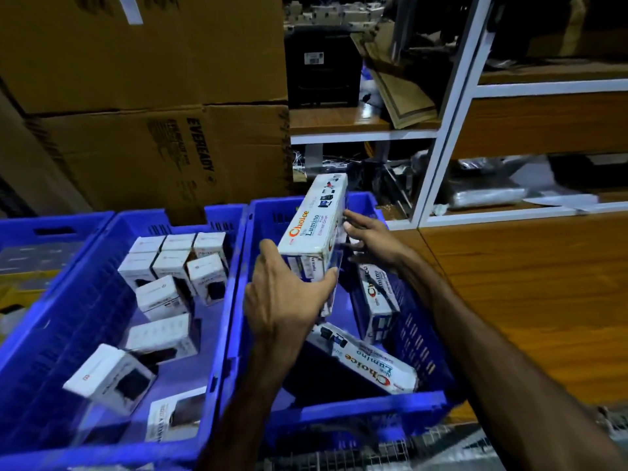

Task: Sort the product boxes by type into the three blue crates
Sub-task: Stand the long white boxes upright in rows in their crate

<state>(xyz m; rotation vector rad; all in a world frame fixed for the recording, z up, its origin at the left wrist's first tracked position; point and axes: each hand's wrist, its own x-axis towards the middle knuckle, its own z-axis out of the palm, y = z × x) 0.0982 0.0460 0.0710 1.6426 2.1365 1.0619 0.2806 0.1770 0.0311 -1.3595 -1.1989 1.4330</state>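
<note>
I hold a long white "Choice Lumino" box [314, 222] above the right blue crate [360, 407]. My left hand [285, 297] grips its near end from below. My right hand [372, 241] touches its far right side, fingers spread. Two more Choice Lumino boxes lie in that crate: one [377, 302] leaning against the right wall, one [368, 362] lying across the bottom. The middle blue crate [61, 334] holds several small white boxes [173, 266] with dark product pictures. A third blue crate [51, 229] shows at the far left, its contents unclear.
Big brown cardboard cartons [153, 154] are stacked behind the crates. At right stands a white-framed wooden shelf unit [452, 124] with clutter on its shelves. A wire mesh surface [390, 453] lies under the crates at the bottom.
</note>
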